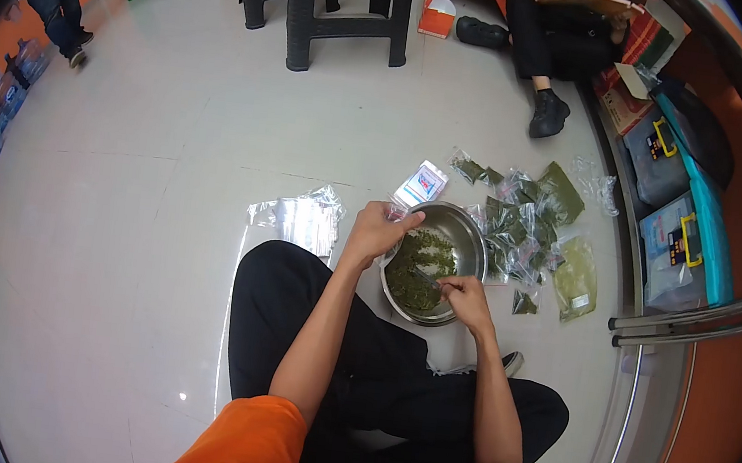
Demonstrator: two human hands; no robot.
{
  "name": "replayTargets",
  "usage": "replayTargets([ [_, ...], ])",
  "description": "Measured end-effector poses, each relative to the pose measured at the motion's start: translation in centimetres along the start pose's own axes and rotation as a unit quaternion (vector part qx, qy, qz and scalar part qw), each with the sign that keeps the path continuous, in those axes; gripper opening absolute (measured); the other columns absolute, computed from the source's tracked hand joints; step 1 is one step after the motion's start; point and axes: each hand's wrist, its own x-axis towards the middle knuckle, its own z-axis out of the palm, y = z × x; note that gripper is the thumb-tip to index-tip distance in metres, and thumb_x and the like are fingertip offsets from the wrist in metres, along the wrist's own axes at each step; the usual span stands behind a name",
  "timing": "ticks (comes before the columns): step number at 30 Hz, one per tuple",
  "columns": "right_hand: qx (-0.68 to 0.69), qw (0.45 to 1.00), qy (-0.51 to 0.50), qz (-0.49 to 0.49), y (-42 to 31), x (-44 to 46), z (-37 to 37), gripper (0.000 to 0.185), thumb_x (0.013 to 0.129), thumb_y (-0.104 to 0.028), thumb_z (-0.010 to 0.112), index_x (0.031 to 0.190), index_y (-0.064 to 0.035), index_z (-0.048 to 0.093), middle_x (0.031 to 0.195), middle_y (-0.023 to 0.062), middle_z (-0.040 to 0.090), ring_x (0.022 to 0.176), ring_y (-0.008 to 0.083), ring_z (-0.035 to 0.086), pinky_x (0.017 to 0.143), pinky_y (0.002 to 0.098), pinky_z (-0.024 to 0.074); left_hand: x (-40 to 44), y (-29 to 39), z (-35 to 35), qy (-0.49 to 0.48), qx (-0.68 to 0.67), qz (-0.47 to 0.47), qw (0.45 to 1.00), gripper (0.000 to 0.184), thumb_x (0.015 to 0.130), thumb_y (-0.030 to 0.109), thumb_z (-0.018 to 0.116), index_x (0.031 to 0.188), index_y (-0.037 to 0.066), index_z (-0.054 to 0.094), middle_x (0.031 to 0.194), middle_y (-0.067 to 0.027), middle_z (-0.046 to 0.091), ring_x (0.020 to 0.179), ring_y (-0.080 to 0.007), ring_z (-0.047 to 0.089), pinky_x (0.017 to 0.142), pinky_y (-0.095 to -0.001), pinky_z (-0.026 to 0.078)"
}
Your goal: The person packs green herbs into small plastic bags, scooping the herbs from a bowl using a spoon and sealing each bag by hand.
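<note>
A round metal bowl (476,254) holding chopped green stuff (414,282) rests in front of my crossed legs. My left hand (377,230) is closed at the bowl's upper left rim, pinching what looks like a clear plastic bag. Inside the bowl's right side, my right hand (467,301) grips a spoon (425,278), its tip in the green stuff. Filled green bags (508,229) lie in a heap just right of the bowl. Flat clear bags (303,222) lie on the floor to the left, and a white printed packet (424,184) is above the bowl.
Dark plastic stools (348,32) stand at the top. A seated person's leg (545,105) extends at the upper right, and another person (58,4) is at the upper left. Toolboxes (668,238) line the right side. Large water bottles (6,99) stand at the left.
</note>
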Motion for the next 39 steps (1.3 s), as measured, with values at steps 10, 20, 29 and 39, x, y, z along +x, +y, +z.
replayTargets([
  [10,0.142,0.988,0.047,0.035,2.0,-1.2,-4.2,0.018,0.085,-0.005,0.059,0.093,0.0032,0.072,0.069,0.0031,0.066,0.056,0.0062,0.051,0.053,0.0223,0.0379,0.6,-1.0,-0.4,0.067,0.035,-0.018,0.997,0.046,0.081,0.041,0.080,0.084,-0.004,0.070,0.072,-0.0077,0.066,0.063,-0.0144,0.059,0.058,-0.0316,0.047],
  [20,-0.004,0.992,0.104,0.065,6.9,-0.1,-4.5,0.019,0.083,-0.017,0.062,0.086,-0.0028,0.075,0.070,0.0059,0.071,0.064,0.0148,0.066,0.066,0.0292,0.0484,1.5,-2.1,-0.3,0.075,0.084,-0.048,0.992,0.053,0.078,0.044,0.080,0.092,-0.007,0.070,0.090,-0.0229,0.072,0.086,-0.0340,0.071,0.079,-0.0403,0.053],
  [29,0.010,0.991,0.118,0.057,5.9,-0.7,-4.1,0.020,0.085,-0.017,0.060,0.091,-0.0055,0.074,0.072,0.0034,0.071,0.071,0.0127,0.066,0.077,0.0295,0.0470,2.2,-3.4,0.2,0.113,0.096,-0.020,0.989,0.048,0.077,0.042,0.082,0.082,-0.004,0.070,0.073,-0.0138,0.069,0.066,-0.0203,0.066,0.063,-0.0349,0.051],
  [39,0.053,0.989,0.122,0.056,7.7,0.3,-3.5,0.019,0.085,-0.015,0.060,0.092,-0.0038,0.073,0.073,0.0042,0.070,0.070,0.0121,0.064,0.071,0.0289,0.0484,2.2,-3.3,0.2,0.119,0.137,-0.005,0.983,0.050,0.077,0.042,0.082,0.086,-0.005,0.070,0.078,-0.0169,0.071,0.072,-0.0248,0.069,0.069,-0.0368,0.053],
])
